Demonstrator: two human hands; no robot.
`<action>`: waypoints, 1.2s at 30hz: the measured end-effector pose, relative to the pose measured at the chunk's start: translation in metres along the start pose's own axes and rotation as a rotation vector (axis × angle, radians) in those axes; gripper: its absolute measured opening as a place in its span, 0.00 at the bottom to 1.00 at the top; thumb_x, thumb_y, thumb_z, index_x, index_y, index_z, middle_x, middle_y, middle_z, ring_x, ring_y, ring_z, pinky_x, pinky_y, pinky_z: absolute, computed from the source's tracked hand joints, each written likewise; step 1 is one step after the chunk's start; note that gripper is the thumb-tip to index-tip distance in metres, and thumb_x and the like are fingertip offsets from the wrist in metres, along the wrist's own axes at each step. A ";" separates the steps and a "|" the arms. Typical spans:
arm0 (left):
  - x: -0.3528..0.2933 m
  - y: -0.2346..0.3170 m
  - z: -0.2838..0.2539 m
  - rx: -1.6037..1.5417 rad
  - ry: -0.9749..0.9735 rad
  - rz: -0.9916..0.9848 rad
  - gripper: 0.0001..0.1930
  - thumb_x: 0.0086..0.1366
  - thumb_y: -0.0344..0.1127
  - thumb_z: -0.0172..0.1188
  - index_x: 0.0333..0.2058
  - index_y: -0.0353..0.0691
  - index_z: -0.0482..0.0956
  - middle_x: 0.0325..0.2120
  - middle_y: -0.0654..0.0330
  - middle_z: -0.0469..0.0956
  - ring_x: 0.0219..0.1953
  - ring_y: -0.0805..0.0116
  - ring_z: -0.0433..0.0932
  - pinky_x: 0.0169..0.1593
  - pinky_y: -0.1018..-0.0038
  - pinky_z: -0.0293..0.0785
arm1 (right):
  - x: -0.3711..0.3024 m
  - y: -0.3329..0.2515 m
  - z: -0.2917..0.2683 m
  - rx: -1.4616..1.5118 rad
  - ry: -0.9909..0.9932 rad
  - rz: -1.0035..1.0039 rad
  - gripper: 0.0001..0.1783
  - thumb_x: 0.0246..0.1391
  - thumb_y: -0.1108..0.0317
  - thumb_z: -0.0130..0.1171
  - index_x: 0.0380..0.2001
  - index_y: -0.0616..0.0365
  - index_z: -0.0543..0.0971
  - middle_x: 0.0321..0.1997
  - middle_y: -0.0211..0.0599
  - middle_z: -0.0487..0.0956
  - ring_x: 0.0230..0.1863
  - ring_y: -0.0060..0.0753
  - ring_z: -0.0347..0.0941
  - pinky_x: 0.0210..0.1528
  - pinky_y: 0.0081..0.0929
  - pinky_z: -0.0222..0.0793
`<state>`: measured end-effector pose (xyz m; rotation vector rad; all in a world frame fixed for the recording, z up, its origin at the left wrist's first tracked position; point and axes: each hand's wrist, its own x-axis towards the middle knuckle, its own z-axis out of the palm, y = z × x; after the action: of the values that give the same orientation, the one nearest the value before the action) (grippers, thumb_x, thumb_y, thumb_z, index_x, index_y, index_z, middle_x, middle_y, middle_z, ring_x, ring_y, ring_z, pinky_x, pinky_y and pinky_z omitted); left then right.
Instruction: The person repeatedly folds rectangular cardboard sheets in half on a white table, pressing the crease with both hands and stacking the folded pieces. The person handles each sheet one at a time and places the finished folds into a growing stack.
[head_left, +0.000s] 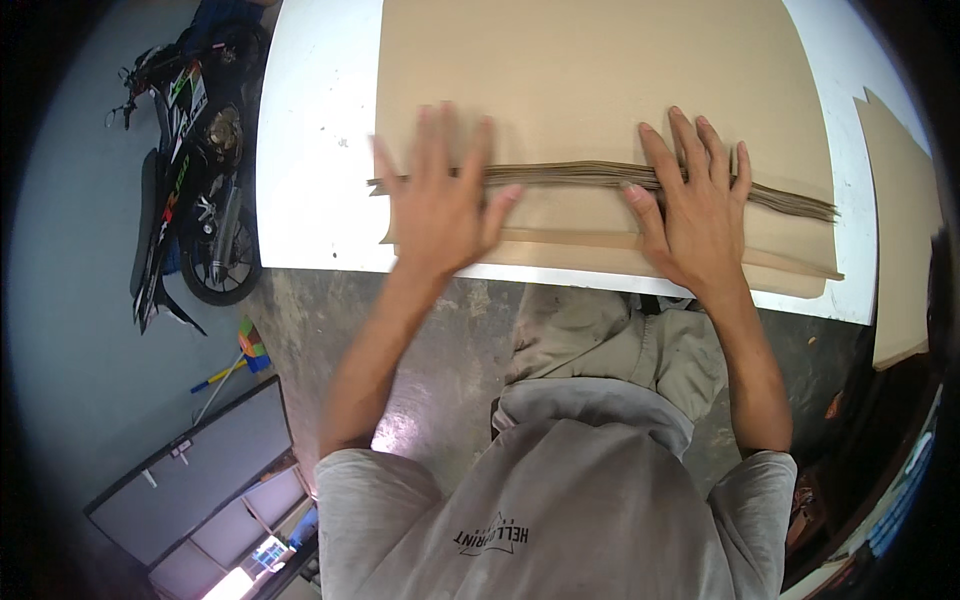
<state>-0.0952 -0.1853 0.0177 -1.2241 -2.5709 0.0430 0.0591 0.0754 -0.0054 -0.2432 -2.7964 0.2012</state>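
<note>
Large brown kraft paper sheets (590,75) lie across a white table (315,150). Along their near part runs a layered band of stacked paper edges (570,172), slightly wavy toward its right end. My left hand (432,215) rests over the left end of this band with fingers spread, its fingertips smeared by motion. Flat on the right part of the band lies my right hand (700,220), fingers apart and pointing away from me. Nearer to me, a narrow strip of brown paper (570,245) shows along the table's front edge. Neither hand grips anything.
Another stack of brown sheets (900,220) stands or lies by the table's right side. A motorcycle (205,160) is parked left of the table. A broom (225,372) and a grey panel (200,470) are at lower left. Concrete floor (420,350) shows in front.
</note>
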 end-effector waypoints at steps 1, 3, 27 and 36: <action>-0.003 -0.017 -0.002 -0.059 0.034 -0.074 0.39 0.77 0.67 0.46 0.75 0.48 0.68 0.75 0.39 0.61 0.80 0.38 0.53 0.74 0.22 0.23 | -0.001 0.000 -0.001 -0.014 -0.009 -0.009 0.34 0.71 0.41 0.54 0.72 0.46 0.74 0.79 0.47 0.65 0.79 0.59 0.56 0.78 0.74 0.40; -0.007 -0.034 0.004 -0.090 0.016 -0.059 0.39 0.76 0.68 0.47 0.75 0.48 0.68 0.75 0.38 0.59 0.81 0.37 0.50 0.74 0.23 0.22 | 0.001 -0.003 -0.006 -0.009 -0.037 0.008 0.34 0.71 0.41 0.54 0.72 0.47 0.74 0.79 0.47 0.65 0.79 0.59 0.56 0.78 0.74 0.41; 0.002 0.017 0.005 -0.365 0.211 0.101 0.31 0.70 0.51 0.61 0.65 0.38 0.76 0.66 0.46 0.73 0.73 0.39 0.64 0.75 0.37 0.49 | -0.096 0.100 -0.096 0.225 0.182 0.235 0.19 0.53 0.68 0.75 0.49 0.56 0.88 0.52 0.39 0.83 0.56 0.46 0.79 0.70 0.57 0.64; 0.054 0.223 -0.015 -0.802 0.049 0.394 0.17 0.59 0.39 0.76 0.45 0.39 0.87 0.50 0.56 0.83 0.55 0.53 0.81 0.61 0.51 0.76 | -0.146 0.140 -0.061 0.268 0.275 0.082 0.19 0.41 0.81 0.73 0.40 0.55 0.90 0.43 0.37 0.84 0.51 0.44 0.81 0.57 0.50 0.77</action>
<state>0.0453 -0.0035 0.0120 -1.9369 -2.3035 -0.9988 0.2357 0.1905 -0.0168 -0.2957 -2.4564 0.5158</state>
